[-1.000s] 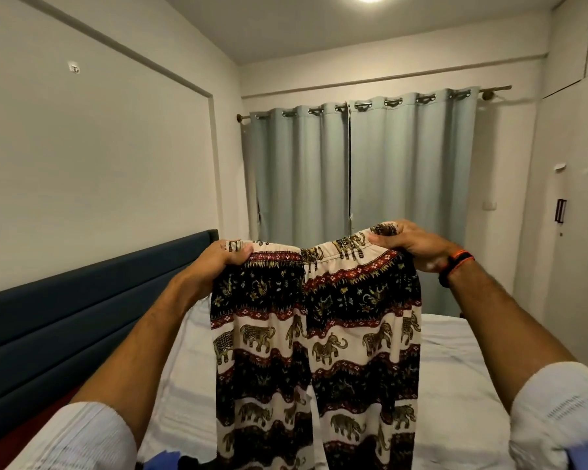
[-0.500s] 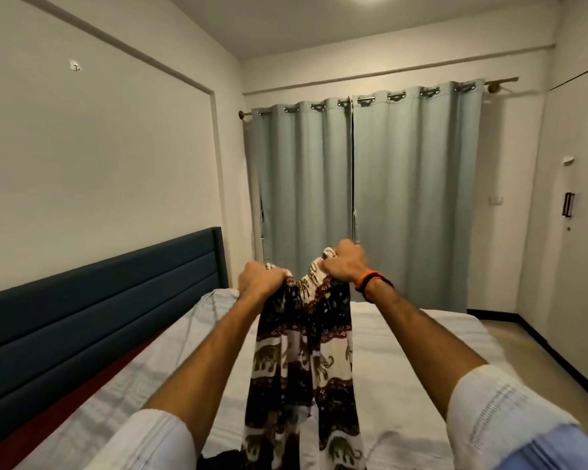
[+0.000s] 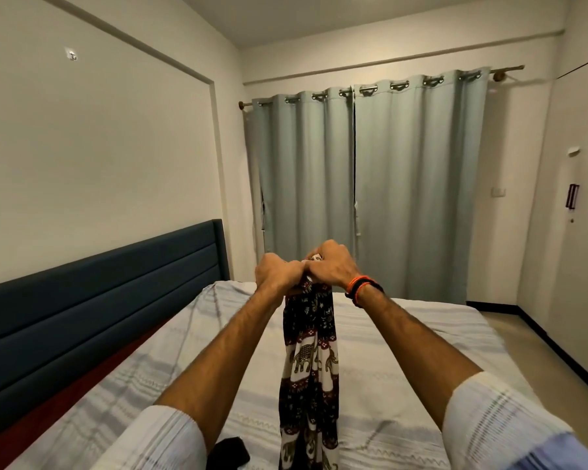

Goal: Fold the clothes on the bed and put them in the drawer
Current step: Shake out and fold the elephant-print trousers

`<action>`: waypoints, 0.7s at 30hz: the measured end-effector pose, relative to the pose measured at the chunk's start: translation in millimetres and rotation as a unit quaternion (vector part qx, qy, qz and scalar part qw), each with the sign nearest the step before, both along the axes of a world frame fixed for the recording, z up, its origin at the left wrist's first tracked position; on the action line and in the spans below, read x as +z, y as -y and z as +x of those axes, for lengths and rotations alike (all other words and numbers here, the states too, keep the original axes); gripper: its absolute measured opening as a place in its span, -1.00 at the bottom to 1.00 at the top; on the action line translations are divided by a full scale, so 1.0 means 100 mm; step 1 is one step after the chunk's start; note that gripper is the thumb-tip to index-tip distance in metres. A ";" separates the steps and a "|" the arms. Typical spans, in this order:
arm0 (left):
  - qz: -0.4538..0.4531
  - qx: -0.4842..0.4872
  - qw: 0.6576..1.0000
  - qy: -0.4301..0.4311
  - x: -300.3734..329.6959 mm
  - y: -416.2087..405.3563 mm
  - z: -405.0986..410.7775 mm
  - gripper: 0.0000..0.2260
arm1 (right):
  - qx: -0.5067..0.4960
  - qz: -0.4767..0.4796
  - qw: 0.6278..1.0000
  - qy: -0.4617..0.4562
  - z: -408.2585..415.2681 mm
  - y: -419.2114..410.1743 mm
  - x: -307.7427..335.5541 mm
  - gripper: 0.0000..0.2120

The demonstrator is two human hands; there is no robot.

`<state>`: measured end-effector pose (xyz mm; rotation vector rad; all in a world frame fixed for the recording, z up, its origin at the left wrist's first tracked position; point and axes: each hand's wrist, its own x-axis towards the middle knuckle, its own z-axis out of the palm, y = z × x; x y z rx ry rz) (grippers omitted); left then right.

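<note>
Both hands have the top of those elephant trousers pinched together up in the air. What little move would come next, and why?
Probably lower them onto the bed. The left hand and right hand meet at the top of the trousers, which hang as one narrow strip, seemingly folded in half lengthwise. Folding them shorter likely needs a flat surface, and the sheet right below offers one.

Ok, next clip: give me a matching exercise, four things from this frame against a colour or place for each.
Things:
1. trousers
2. headboard
3. curtains
4. wristband

Descriptions:
A. grey-green, hanging from a rod
B. orange and black, on the right arm
C. dark blue, along the left wall
D. elephant print, hanging from both hands over the bed

Pairs: 1-D, 2-C, 3-A, 4-B
</note>
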<state>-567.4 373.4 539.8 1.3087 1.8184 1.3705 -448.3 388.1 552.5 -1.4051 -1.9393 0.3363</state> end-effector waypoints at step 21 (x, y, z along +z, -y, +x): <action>-0.017 -0.091 0.995 0.039 -0.06 0.21 -0.41 -0.84 | 0.107 0.000 0.989 -0.104 -0.06 -0.03 -0.17 -0.77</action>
